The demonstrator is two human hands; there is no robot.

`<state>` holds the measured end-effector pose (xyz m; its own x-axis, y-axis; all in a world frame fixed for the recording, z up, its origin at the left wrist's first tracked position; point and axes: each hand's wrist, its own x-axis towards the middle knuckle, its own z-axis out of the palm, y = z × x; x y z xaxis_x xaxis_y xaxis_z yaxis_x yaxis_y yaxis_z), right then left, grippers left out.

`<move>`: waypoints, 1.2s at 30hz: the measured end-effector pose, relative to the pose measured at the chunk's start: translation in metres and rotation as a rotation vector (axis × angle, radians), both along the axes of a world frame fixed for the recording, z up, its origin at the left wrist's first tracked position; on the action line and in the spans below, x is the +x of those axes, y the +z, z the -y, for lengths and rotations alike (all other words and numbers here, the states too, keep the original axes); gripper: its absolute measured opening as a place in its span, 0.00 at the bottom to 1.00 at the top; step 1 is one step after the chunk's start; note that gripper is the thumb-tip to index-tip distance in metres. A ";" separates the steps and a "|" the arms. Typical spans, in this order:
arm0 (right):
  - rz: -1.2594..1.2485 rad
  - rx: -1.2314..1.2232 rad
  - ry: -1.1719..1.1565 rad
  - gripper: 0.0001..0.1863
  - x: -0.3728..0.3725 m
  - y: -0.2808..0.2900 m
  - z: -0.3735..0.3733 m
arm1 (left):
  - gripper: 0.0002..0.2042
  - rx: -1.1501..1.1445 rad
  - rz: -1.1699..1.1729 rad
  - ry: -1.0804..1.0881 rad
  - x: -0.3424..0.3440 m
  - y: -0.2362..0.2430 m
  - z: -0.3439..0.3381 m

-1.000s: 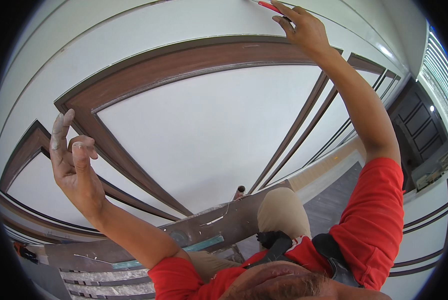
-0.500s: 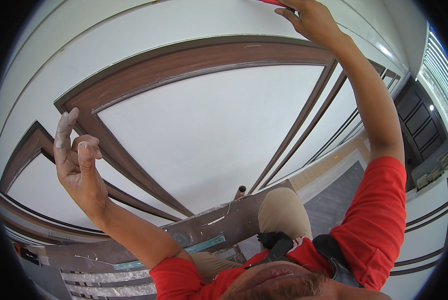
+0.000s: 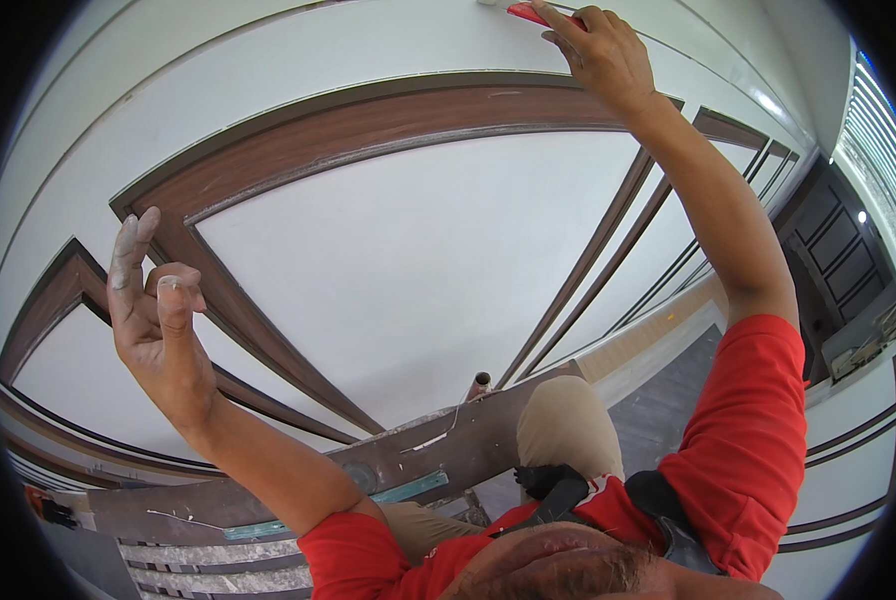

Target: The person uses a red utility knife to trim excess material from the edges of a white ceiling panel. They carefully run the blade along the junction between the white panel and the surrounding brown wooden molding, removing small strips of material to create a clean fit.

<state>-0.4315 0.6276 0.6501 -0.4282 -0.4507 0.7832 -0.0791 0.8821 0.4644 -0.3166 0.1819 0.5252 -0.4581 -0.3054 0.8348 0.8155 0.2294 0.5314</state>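
Observation:
Up by the top edge, my right hand (image 3: 613,65) is closed around a red-handled tool (image 3: 546,14). A pale end of the tool lies against the white wall at the picture's rim, too cut off to name its kind. On the left, my left hand (image 3: 168,345) is raised with nothing in it. Two of its fingers stretch up, others bend, and pale grey residue coats them. It is nearest to the corner of a brown wood-look frame (image 3: 368,125) that borders a large white wall panel (image 3: 418,240).
Below me runs a dark plank (image 3: 268,500) with a blue-green strip (image 3: 408,488) on it. A pipe end (image 3: 481,382) rises at the plank's far side, near my bent knee. At far right are a dark door (image 3: 838,235) and window slats (image 3: 878,140).
My right hand has moved left and slightly down with the red-handled tool, showing more of it. My left hand has stayed nearly still.

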 end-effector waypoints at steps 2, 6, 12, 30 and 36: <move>0.126 -0.187 0.033 0.23 0.005 -0.002 0.003 | 0.34 -0.031 0.007 0.001 0.001 0.000 0.000; 0.202 -0.302 0.199 0.23 0.010 0.006 0.003 | 0.29 -0.110 0.010 0.008 -0.001 -0.004 0.009; 0.395 -0.208 0.005 0.22 0.030 0.044 0.013 | 0.30 -0.079 0.026 0.017 -0.001 -0.006 0.006; 0.047 -0.084 -0.026 0.23 0.003 -0.001 0.019 | 0.34 -0.052 0.010 0.029 -0.001 -0.004 0.009; 0.213 -0.243 0.154 0.22 0.011 0.010 0.012 | 0.32 -0.077 0.013 0.023 0.004 0.000 0.004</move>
